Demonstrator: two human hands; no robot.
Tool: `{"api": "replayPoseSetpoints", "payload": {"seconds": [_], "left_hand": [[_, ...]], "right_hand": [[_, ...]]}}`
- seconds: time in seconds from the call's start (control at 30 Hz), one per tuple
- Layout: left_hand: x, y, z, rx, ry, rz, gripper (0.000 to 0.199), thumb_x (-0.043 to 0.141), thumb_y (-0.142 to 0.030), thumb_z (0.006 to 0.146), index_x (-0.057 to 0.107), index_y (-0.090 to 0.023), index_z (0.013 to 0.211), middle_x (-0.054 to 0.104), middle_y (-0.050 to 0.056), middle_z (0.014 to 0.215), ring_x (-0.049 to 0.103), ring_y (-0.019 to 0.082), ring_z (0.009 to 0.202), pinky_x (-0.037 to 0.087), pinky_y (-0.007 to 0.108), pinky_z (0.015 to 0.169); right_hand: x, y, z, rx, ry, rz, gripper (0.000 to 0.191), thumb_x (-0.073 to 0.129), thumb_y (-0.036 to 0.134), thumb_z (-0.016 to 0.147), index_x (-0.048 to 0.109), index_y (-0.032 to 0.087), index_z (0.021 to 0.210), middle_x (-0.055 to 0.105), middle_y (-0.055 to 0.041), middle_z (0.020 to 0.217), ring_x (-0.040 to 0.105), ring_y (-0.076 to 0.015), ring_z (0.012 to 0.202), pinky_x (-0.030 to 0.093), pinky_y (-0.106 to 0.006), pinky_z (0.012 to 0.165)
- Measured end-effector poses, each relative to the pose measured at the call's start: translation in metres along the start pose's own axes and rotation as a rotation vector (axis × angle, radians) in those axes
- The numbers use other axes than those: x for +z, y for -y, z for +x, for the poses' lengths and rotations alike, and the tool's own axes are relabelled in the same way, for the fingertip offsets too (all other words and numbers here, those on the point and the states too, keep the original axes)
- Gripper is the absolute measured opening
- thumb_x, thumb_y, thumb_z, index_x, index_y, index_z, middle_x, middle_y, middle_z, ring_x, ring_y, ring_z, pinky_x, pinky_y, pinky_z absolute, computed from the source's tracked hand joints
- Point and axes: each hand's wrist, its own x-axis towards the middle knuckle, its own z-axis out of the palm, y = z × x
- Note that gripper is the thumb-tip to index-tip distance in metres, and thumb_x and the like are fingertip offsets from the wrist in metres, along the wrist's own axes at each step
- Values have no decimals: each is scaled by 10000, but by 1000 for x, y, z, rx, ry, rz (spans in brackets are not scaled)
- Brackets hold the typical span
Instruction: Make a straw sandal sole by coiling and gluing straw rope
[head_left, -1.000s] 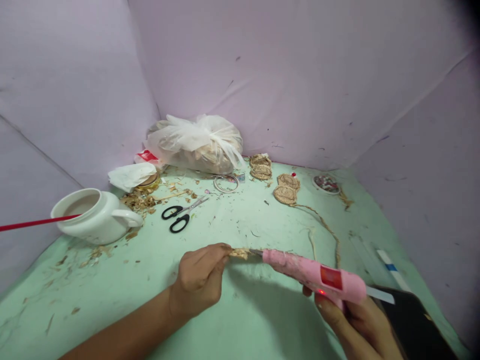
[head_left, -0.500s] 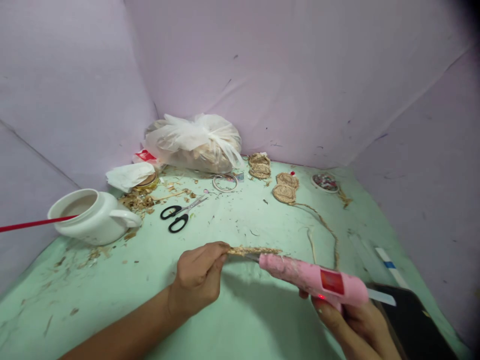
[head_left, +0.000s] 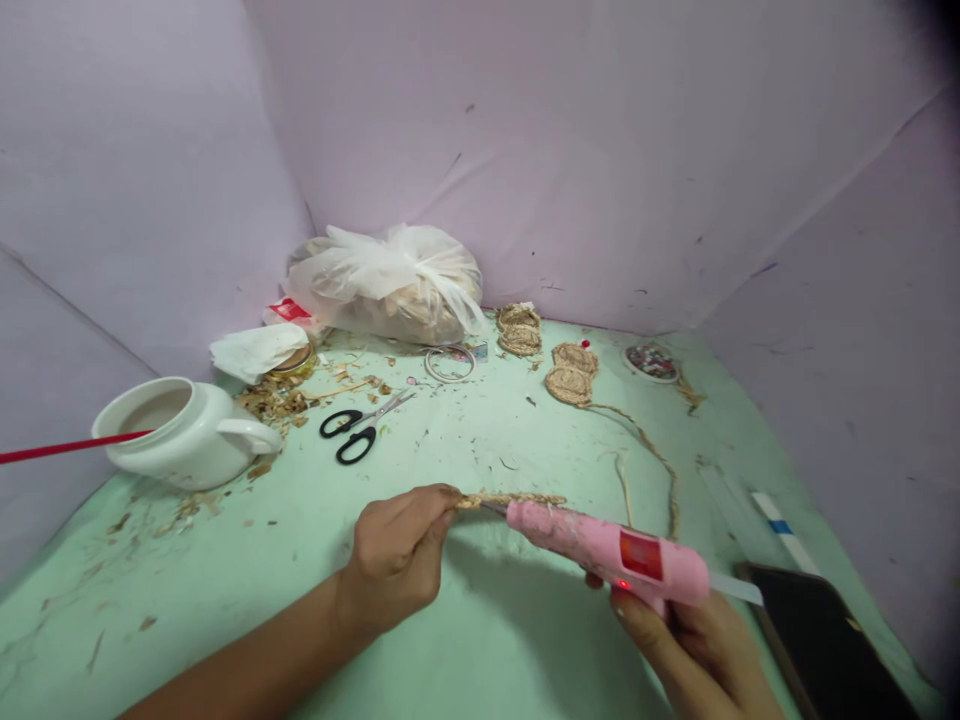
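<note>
Two bare hands work low over a pale green tabletop [head_left: 480,430]. The right hand [head_left: 694,645] grips a pink glue gun [head_left: 592,540], fingers curled about its handle and a red light glowing beside the thumb. A dark phone-like slab [head_left: 829,640] lies just beside that hand. The left hand [head_left: 401,545] pinches one end of a braided straw strip [head_left: 521,498] between bunched fingertips; its other end points rightward, past the gun's nozzle. The nozzle sits close to those fingertips, though whether it touches the braid I cannot tell. Beyond are a white pot [head_left: 199,440] with a red stick [head_left: 75,447] at its mouth, black-handled scissors [head_left: 373,414], and a coiled straw piece [head_left: 571,375] trailing a cord. Farther back, a tied plastic bag [head_left: 390,285] rests near the pale lilac wall [head_left: 525,150].
</note>
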Motion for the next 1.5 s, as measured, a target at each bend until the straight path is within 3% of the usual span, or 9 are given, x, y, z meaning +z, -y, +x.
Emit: {"api": "replayPoseSetpoints", "payload": {"seconds": [0.27, 0.53, 0.63, 0.83, 0.93, 1.0, 1.1, 1.27, 1.5], "left_hand": [[1, -1, -1, -64, 23, -34, 182, 501, -90, 775, 635, -168, 871, 714, 32, 784, 662, 118, 638, 515, 171, 582], [-6, -6, 11, -946, 94, -364, 170, 583, -286, 662, 647, -133, 704, 534, -44, 423, 388, 66, 325, 298, 182, 323], [-5, -4, 15, -1108, 185, -424, 185, 594, -300, 621, 638, -131, 683, 508, -49, 410, 377, 69, 338, 298, 191, 345], [-7, 3, 15, -957, 460, -61, 176, 499, -260, 709, 650, -172, 695, 665, 29, 664, 591, 174, 630, 418, 268, 584], [-11, 4, 16, -835, 596, 266, 176, 484, -255, 736, 652, -206, 755, 670, 26, 766, 595, 206, 712, 386, 297, 619], [-13, 3, 18, -798, 641, 360, 161, 488, -258, 742, 633, -213, 795, 659, 22, 813, 589, 204, 722, 367, 292, 614], [-14, 4, 19, -770, 659, 369, 151, 472, -252, 758, 606, -218, 820, 640, 12, 831, 570, 176, 683, 356, 279, 609], [-10, 9, 17, -752, 639, 271, 182, 430, -215, 775, 590, -220, 862, 624, 11, 854, 546, 155, 660, 365, 276, 608], [-11, 8, 14, -731, 656, 215, 105, 450, -226, 772, 554, -210, 768, 586, 6, 788, 539, 160, 671, 382, 289, 630]], "right_hand": [[4, 24, 11, 105, -133, 58, 279, 547, 432, 751, 620, 204, 608, 580, -15, 546, 586, -199, 609, 462, -256, 534], [-10, -10, 45, 476, -221, 350, 331, 555, 509, 720, 535, 179, 745, 470, 47, 462, 407, -95, 381, 312, -208, 387], [-14, -27, 62, 556, -232, 216, 345, 547, 503, 677, 560, 164, 738, 468, 39, 466, 433, -111, 373, 334, -228, 379], [-21, -19, 82, 517, -299, -190, 274, 632, 387, 602, 646, 164, 761, 615, -83, 694, 577, -268, 682, 439, -375, 604], [-5, 11, 71, 55, -333, -490, 202, 546, 321, 734, 646, 190, 850, 636, -101, 896, 586, -264, 778, 440, -405, 693], [14, 31, 60, -244, -158, -331, 126, 536, 245, 782, 624, 197, 857, 638, -74, 862, 593, -216, 815, 463, -348, 716], [43, 48, 49, -448, 61, -317, 129, 532, 139, 779, 618, 203, 852, 641, -56, 853, 571, -189, 778, 451, -353, 719], [63, 40, 53, -508, 188, -393, 157, 548, 117, 773, 607, 220, 875, 669, -27, 890, 566, -198, 841, 366, -438, 870], [65, 20, 51, -415, 281, -331, 248, 551, 105, 752, 546, 196, 983, 552, -103, 1102, 485, -244, 1014, 419, -416, 817]]}}
